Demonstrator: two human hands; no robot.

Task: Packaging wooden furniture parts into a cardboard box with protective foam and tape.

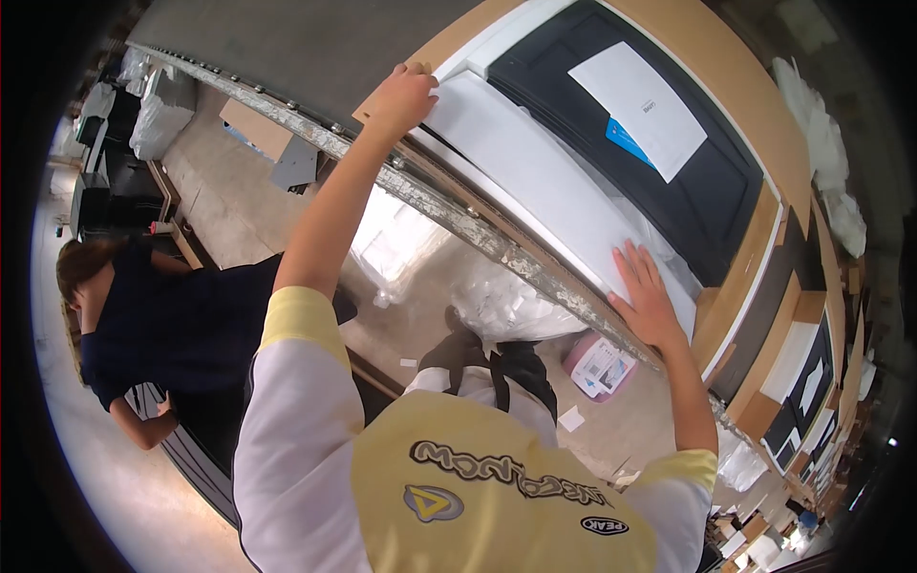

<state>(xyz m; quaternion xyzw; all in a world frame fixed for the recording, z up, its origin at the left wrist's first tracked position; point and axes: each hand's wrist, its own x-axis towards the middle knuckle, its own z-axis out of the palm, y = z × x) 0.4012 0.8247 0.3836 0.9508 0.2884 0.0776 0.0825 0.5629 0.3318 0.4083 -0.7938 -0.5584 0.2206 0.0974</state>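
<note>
In front of me lies an open cardboard box [669, 19] holding a dark grey moulded panel [544, 72]. A white sheet of paper [642, 110] and a blue card [626, 141] rest on the panel. Along the box's near side runs a long white foam strip [535, 158]. At the box's far left corner, my left hand [406, 95] has its fingers curled over the cardboard edge, beside the end of the strip. My right hand [651, 294] lies with fingers spread on the strip's other end. Clear plastic film [659, 229] shows between strip and panel.
A worn metal rail [478, 229] edges the conveyor between me and the box. Plastic wrap [511, 301] and a pink container [600, 366] stand below it. To my left another person [162, 315] bends over dark panels. More open boxes [798, 382] follow on the right.
</note>
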